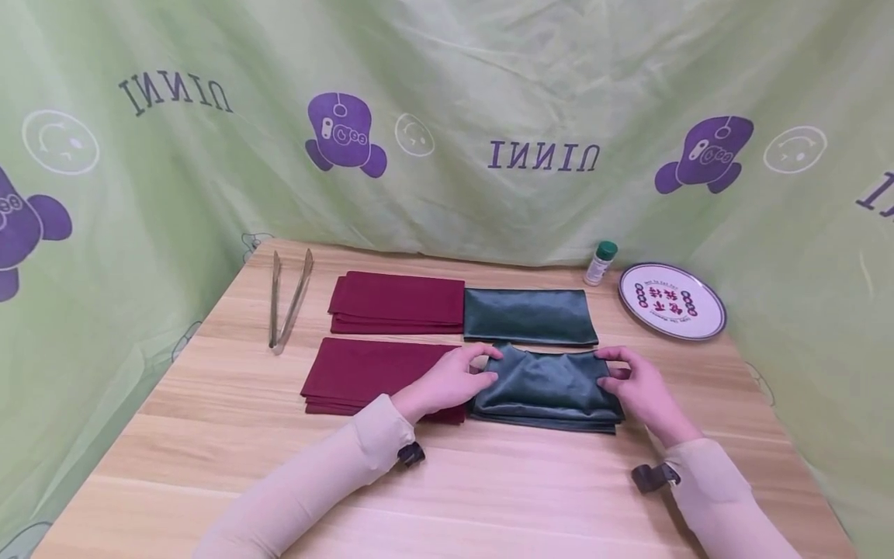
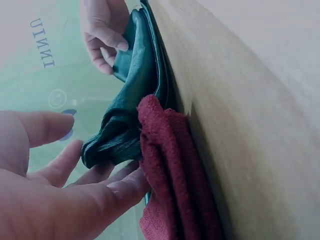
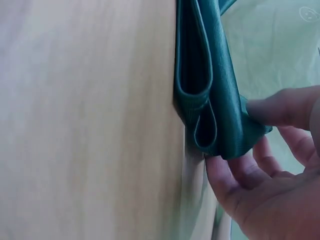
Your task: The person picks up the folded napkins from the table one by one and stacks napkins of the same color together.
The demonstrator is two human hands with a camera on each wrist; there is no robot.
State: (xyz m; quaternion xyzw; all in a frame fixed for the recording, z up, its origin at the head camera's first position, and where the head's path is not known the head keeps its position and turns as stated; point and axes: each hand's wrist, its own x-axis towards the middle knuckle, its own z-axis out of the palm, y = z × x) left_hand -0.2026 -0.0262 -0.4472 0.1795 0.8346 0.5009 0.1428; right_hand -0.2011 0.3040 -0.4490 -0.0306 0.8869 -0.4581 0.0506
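Observation:
A folded dark green shiny cloth [image 1: 545,384] lies in the front row, its top layer puckered and raised between the two hands. My left hand [image 1: 454,376] holds its left edge, fingertips right at the bunched fold in the left wrist view. At the opposite edge, my right hand [image 1: 646,396] pinches the top layer between thumb and fingers. Loose looped folds of the same cloth show below in the right wrist view. Beneath the left wrist is a folded burgundy cloth [image 1: 370,373], side by side with the green one.
Behind lie a second burgundy stack [image 1: 398,303] and a flat green cloth [image 1: 527,317]. Metal tongs [image 1: 286,310] rest at the back left. A small green-capped bottle [image 1: 599,264] and a round plate [image 1: 705,322] stand at the back right. A green printed curtain [image 1: 447,194] borders the wooden table [image 1: 489,497].

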